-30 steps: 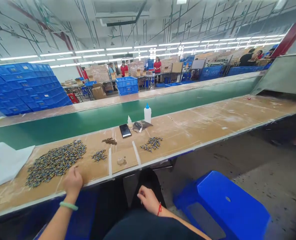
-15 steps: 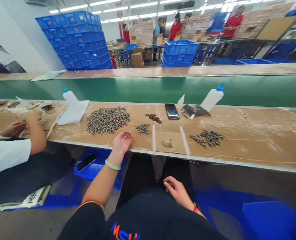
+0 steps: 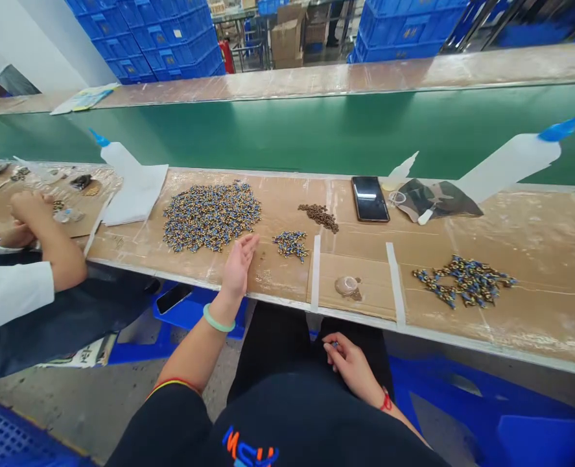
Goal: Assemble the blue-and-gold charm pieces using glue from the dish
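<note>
My left hand rests at the table's front edge, fingers stretched out and slightly curved, palm turned toward the right. Nothing shows in it. Its fingertips lie between a large heap of small blue-and-gold metal pieces and a smaller cluster of the same pieces. Over my lap, below the table edge, my right hand is closed, thumb against the curled fingers. A bit of a small bluish piece shows between them; most of it is hidden. A third pile of blue-and-gold pieces lies on the right.
On the cardboard-covered table are small brown pieces, a phone, a little round cup between white tape strips, and white blue-tipped bottles. A co-worker's arm is at left. Blue crates stand behind.
The view has tilted down and come closer to the table. My left hand has turned from palm up to edge-on beside the large heap. My right hand stays closed over my lap.
</note>
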Demonstrator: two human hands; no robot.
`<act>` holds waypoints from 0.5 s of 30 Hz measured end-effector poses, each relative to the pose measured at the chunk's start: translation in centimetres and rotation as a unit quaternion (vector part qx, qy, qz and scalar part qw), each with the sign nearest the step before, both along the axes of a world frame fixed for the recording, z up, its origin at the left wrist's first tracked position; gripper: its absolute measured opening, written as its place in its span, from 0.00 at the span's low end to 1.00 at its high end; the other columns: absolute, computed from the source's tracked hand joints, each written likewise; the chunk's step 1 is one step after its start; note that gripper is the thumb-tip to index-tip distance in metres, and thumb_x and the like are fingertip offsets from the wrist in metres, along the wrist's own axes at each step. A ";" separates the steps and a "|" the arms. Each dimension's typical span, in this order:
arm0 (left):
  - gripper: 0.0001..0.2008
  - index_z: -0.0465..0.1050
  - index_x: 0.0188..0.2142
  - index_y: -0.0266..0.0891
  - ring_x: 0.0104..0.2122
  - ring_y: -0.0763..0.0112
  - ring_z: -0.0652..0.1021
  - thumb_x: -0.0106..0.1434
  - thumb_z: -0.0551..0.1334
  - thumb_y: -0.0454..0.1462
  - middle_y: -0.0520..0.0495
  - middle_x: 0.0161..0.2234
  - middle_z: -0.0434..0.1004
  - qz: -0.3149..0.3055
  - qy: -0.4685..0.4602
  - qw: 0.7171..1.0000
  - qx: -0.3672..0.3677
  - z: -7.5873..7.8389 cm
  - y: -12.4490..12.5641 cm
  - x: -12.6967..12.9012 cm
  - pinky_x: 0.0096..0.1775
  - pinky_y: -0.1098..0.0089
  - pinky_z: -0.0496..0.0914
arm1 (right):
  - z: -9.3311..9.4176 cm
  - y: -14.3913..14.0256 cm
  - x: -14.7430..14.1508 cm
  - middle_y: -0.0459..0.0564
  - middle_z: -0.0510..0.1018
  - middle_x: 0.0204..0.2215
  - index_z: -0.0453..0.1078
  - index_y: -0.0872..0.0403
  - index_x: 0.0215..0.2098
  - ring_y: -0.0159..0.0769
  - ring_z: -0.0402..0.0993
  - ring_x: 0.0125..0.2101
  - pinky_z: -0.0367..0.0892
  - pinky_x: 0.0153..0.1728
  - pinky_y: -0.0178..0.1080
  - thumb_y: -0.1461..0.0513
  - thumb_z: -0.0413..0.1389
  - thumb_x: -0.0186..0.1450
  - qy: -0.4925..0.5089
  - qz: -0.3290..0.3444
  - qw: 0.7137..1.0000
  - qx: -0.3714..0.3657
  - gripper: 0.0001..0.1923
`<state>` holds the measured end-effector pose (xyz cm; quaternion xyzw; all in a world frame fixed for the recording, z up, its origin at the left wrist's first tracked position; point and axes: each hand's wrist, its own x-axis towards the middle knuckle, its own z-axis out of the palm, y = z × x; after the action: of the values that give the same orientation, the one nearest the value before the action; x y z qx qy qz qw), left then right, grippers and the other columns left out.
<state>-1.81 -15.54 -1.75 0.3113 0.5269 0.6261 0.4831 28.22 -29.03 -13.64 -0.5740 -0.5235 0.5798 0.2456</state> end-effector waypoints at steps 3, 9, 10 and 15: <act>0.21 0.75 0.51 0.42 0.59 0.61 0.80 0.78 0.50 0.50 0.40 0.55 0.83 0.011 0.088 0.996 0.031 0.5 -1.1 -1.1 0.65 0.56 0.67 | -0.1 -0.8 0.0 0.43 0.73 0.19 0.72 0.51 0.41 0.36 0.70 0.19 0.66 0.24 0.38 0.38 0.56 0.64 0.002 -0.010 1.000 -0.002 0.26; 0.04 0.80 0.39 0.41 0.41 0.61 0.79 0.65 0.66 0.38 0.44 0.39 0.82 -0.040 0.413 0.909 0.033 0.6 -2.6 -2.6 0.48 0.62 0.74 | 0.0 -1.7 0.4 0.42 0.72 0.19 0.66 0.49 0.37 0.35 0.68 0.19 0.64 0.24 0.38 0.34 0.55 0.64 0.002 -0.037 0.999 -0.008 0.28; 0.04 0.80 0.37 0.41 0.39 0.61 0.78 0.65 0.66 0.36 0.44 0.37 0.81 -0.058 0.445 0.893 0.033 0.5 -2.7 -2.6 0.46 0.63 0.74 | 0.1 -1.8 0.4 0.42 0.71 0.19 0.66 0.49 0.38 0.35 0.68 0.20 0.64 0.24 0.38 0.34 0.55 0.64 0.003 -0.038 0.999 -0.008 0.29; 0.04 0.81 0.32 0.42 0.38 0.59 0.77 0.63 0.66 0.35 0.44 0.34 0.80 -0.096 0.507 0.856 0.035 0.7 -2.4 -1.9 0.44 0.61 0.72 | 0.7 -2.0 0.4 0.43 0.70 0.19 0.74 0.52 0.44 0.36 0.68 0.21 0.65 0.27 0.39 0.34 0.54 0.65 -0.005 -0.028 1.000 -0.003 0.32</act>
<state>-3.67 -17.89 -1.02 0.6512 0.6442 0.3502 0.1956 28.66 -31.00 -12.92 -0.5920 -0.5063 0.5718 0.2574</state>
